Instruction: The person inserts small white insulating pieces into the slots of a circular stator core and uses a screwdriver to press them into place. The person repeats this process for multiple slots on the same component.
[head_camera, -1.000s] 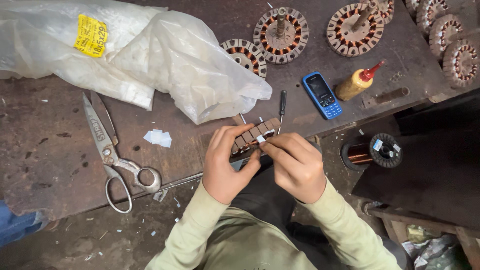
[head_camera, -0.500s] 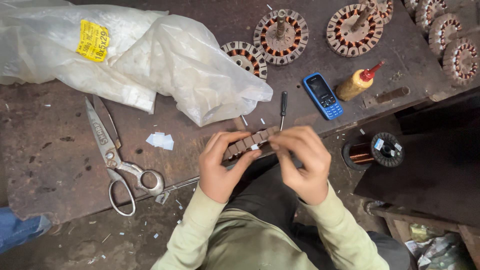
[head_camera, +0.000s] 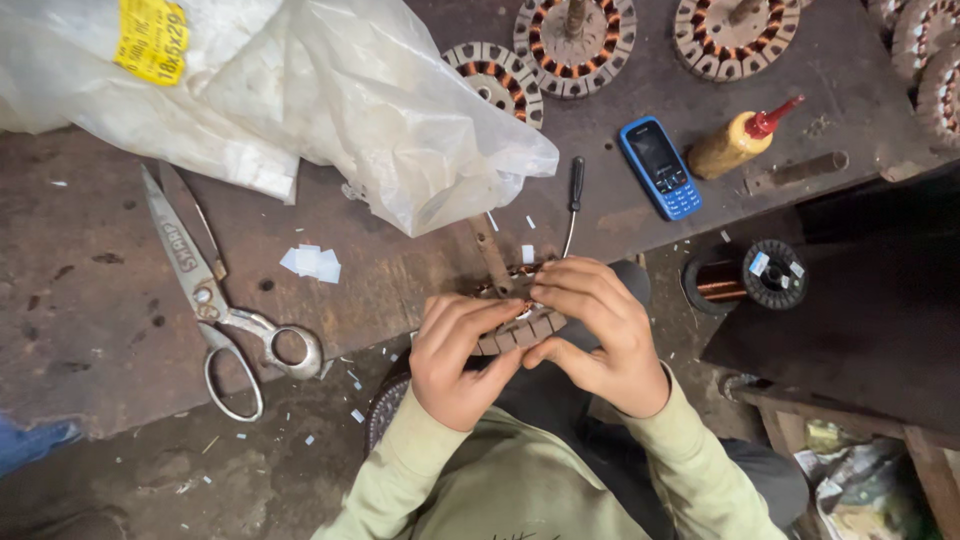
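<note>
Both of my hands hold a round slotted metal stator core (head_camera: 520, 326) on edge just below the workbench's front edge. My left hand (head_camera: 458, 358) grips its lower left side, fingers curled over the rim. My right hand (head_camera: 602, 332) covers its right and top, with the fingertips pressed at a slot. Most of the core is hidden by my fingers. A slim black-handled screwdriver (head_camera: 574, 196) lies on the bench just above my right hand.
Big scissors (head_camera: 216, 300) and white paper scraps (head_camera: 312, 262) lie at the left. A plastic bag (head_camera: 300, 90) covers the back left. Wound stators (head_camera: 574, 40), a blue phone (head_camera: 659, 166), a yellow glue bottle (head_camera: 738, 140) and a copper wire spool (head_camera: 718, 282) are at the right.
My hands and the core have shifted slightly lower and closer to my body. My right fingers have closed further over the top of the core.
</note>
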